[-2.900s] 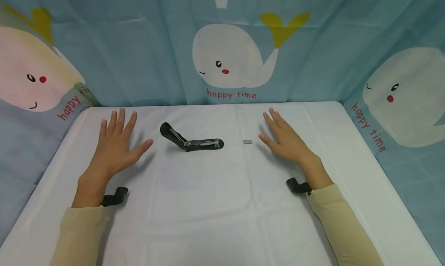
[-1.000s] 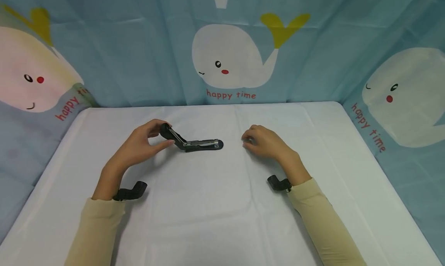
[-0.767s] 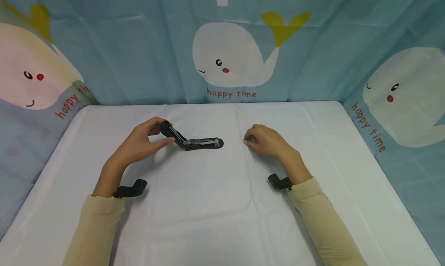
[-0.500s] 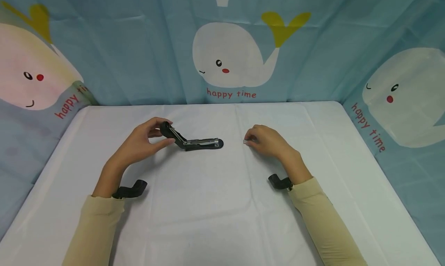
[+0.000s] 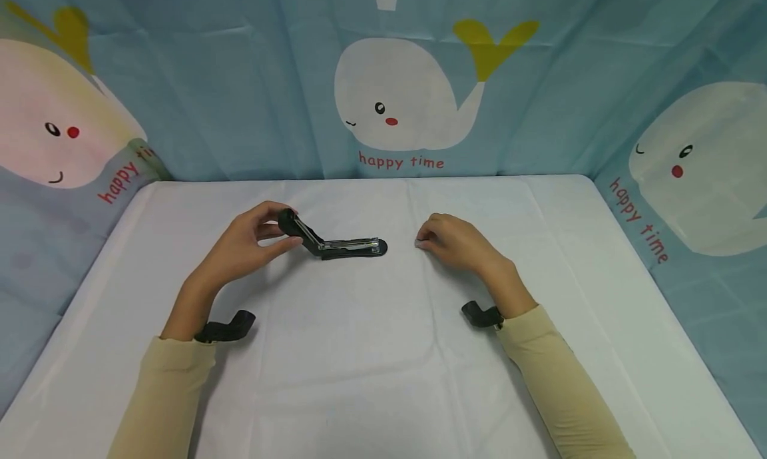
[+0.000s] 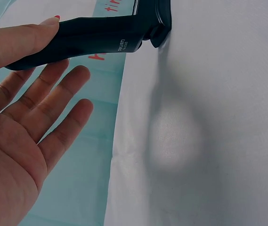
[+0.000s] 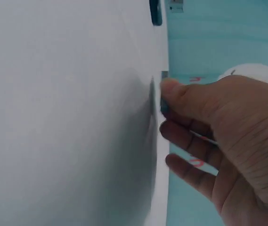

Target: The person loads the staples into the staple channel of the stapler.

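Note:
A black stapler (image 5: 353, 248), folded wide with its metal channel showing, rests on the white table. Its raised upper arm tilts to the left, and my left hand (image 5: 242, 246) grips the end of it. In the left wrist view the thumb presses on top of the stapler arm (image 6: 96, 35) while the fingers spread beneath. To the right of the stapler, my right hand (image 5: 455, 242) pinches a small grey strip of staples (image 7: 165, 74) between thumb and forefinger. Most of that strip is hidden by the fingertips. The right wrist view shows the other fingers loosely bent.
A white cloth (image 5: 347, 352) covers the table. Behind it and at the sides hangs a blue curtain (image 5: 240, 112) printed with whales. A black wrist camera (image 5: 228, 327) sits on the left wrist and another black wrist camera (image 5: 481, 314) on the right.
From lying spread out at the sides, both hands have come inward. The left has gripped the stapler's raised arm; the right has picked the strip of staples off the cloth. Lately little moves.

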The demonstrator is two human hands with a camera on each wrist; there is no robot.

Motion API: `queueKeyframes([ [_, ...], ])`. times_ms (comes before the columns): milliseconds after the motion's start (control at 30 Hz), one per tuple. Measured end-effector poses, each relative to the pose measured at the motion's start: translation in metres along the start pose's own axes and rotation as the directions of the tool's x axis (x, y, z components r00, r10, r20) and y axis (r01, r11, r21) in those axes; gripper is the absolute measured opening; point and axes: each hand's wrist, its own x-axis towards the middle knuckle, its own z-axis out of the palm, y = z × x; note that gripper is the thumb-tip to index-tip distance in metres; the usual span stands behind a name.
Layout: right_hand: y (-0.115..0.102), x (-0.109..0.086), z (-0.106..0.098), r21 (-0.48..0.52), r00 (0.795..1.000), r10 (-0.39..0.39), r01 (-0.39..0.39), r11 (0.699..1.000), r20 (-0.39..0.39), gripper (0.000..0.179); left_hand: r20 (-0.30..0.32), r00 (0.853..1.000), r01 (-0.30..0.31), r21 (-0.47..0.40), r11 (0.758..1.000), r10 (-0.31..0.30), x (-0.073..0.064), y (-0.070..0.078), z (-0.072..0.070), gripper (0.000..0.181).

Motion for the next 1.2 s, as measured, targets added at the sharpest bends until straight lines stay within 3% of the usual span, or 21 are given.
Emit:
queueKeyframes([
  [667, -0.038, 0.029, 0.007, 0.054, 0.997, -0.076, 0.077, 0.996, -0.022, 0.015, -0.02, 0.999, -0.024, 0.046, 0.999, 0.025, 0.002, -0.001, 0.003, 0.042],
  [967, -0.051, 0.04, 0.01, 0.06, 0.991, -0.135, 0.136, 0.989, -0.021, 0.015, -0.038, 0.997, -0.061, 0.099, 0.993, 0.065, 0.002, 0.0, 0.005, 0.043],
  [1200, -0.058, 0.045, 0.014, 0.068, 0.989, -0.146, 0.146, 0.987, -0.005, 0.016, -0.041, 0.998, -0.036, 0.109, 0.993, 0.041, 0.001, 0.0, 0.005, 0.046],
])
